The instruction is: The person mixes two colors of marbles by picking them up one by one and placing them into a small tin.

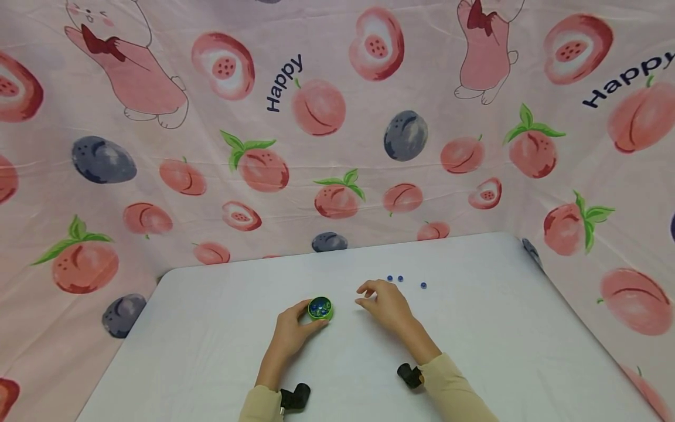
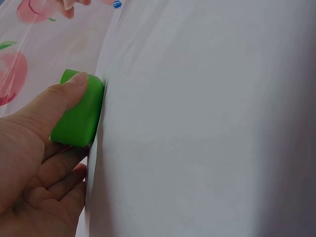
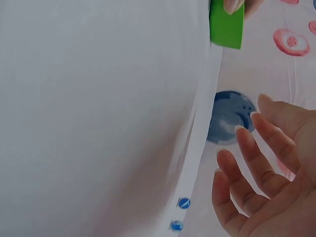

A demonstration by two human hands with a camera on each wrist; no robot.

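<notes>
My left hand (image 1: 290, 331) holds a small round green container (image 1: 331, 314) on the white table, thumb on its near side and fingers round the far side. Several shiny blue marbles fill the bottom of it. The left wrist view shows the thumb pressed along its smooth green wall (image 2: 79, 118). To the right of the container, my right hand (image 1: 389, 308) hovers over the table with loosely bent, spread fingers and nothing between them. Three blue marbles lie just beyond it: two close together (image 1: 400, 279) and one farther right (image 1: 423, 285).
A white cloth covers the table (image 1: 527, 351). Behind and at both sides hangs a pink curtain (image 1: 295, 152) printed with peaches and blue fruit. Black wrist cameras sit at both cuffs, the left one (image 1: 296, 398) close over the table.
</notes>
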